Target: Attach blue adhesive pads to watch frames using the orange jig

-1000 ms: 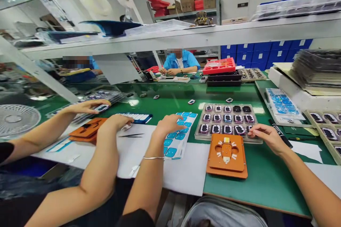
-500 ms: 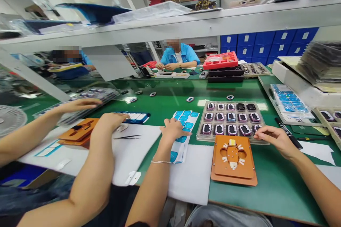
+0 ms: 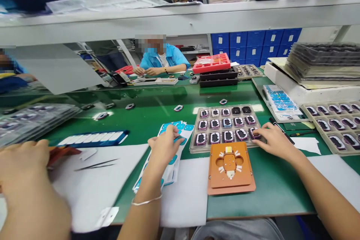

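My left hand (image 3: 165, 144), a thin bracelet on its wrist, is over a sheet of blue stickers (image 3: 171, 165), its thumb and fingers closed on a blue sticker at the upper part. My right hand (image 3: 271, 138) reaches into the near right corner of a clear tray (image 3: 194, 146) of small dark-and-white cases, its fingers round the corner case (image 3: 253, 132). An orange fixture (image 3: 218, 180) with a shaped recess and white pads lies flat between my hands, just in front of the tray.
A neighbour's arm (image 3: 30, 191) blurs at the left, by an orange block (image 3: 60, 153) and tweezers (image 3: 95, 165) on white foam. A marker (image 3: 284, 131) and another case tray (image 3: 337, 120) lie right. A low shelf (image 3: 180, 18) spans above; a person (image 3: 163, 60) sits opposite.
The view has turned right. My left fingers, spread before, have come together on a sticker, and the sheet is tilted. My right fingers have moved onto the tray's corner case.
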The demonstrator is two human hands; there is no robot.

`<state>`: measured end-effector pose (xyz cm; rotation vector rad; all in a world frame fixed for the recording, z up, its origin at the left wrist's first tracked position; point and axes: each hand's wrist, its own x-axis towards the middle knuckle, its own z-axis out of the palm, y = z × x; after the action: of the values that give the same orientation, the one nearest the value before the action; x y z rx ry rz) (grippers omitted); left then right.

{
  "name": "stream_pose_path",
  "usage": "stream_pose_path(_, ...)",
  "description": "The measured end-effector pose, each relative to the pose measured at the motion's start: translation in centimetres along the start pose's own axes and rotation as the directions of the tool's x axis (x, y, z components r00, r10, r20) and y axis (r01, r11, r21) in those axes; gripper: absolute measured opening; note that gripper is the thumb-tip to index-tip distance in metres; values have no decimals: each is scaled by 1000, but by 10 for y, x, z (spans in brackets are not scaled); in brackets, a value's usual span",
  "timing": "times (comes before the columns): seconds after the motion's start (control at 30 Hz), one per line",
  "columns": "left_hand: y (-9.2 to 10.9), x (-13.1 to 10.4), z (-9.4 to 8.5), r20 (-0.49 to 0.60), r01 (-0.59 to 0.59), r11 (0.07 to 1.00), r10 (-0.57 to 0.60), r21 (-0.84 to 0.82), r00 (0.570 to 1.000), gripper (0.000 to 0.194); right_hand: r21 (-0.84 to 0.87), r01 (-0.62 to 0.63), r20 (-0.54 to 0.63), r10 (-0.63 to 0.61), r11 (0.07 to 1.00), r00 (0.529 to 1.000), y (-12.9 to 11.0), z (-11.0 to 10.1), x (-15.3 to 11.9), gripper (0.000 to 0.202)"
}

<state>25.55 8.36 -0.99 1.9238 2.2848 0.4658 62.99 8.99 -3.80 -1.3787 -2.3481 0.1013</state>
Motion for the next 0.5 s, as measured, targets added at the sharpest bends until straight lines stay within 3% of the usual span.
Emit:
stream_pose_path(0.07, 19, -14, -1, -134, -253, 947, 230, -199, 964, 28, 32, 20, 40, -21, 999, 999, 1, 2, 0, 20)
stream_pose_path(0.1, 30, -21, -1, -197, -425, 862, 382, -275, 903, 26, 81, 24, 49, -28, 996, 998, 2, 3, 1, 18)
stream_pose_path(0.13, 40, -28, 0, -242, -590, 742, 538, -318, 808, 22, 140, 20, 48, -27, 990, 998, 4, 4, 2, 16)
stream_pose_path(0.17, 50, -34, 2, -275, -726, 601, 675, -334, 685, 18, 204, 9, 35, -17, 979, 999, 5, 4, 3, 13)
stream_pose_path(0.23, 66, -41, 8, -301, -879, 339, 845, -336, 442, 21, 344, -39, -16, 48, 938, 999, 7, 3, 4, 15)
stream_pose_path(0.27, 71, -42, 12, -306, -907, 247, 883, -342, 356, 24, 429, -69, -40, 95, 901, 995, 7, 2, 5, 19)
stream_pose_path(0.3, 75, -42, 16, -310, -917, 185, 902, -352, 301, 27, 526, -95, -56, 146, 845, 988, 5, 1, 5, 24)
stream_pose_path(0.37, 75, -41, 24, -312, -915, 137, 912, -380, 266, 27, 723, -126, -55, 238, 679, 970, -2, -2, 4, 33)
stream_pose_path(0.5, 68, -41, 31, -249, -888, 197, 914, -416, 319, 26, 924, -166, 59, 300, 345, 952, -24, -8, -1, 35)
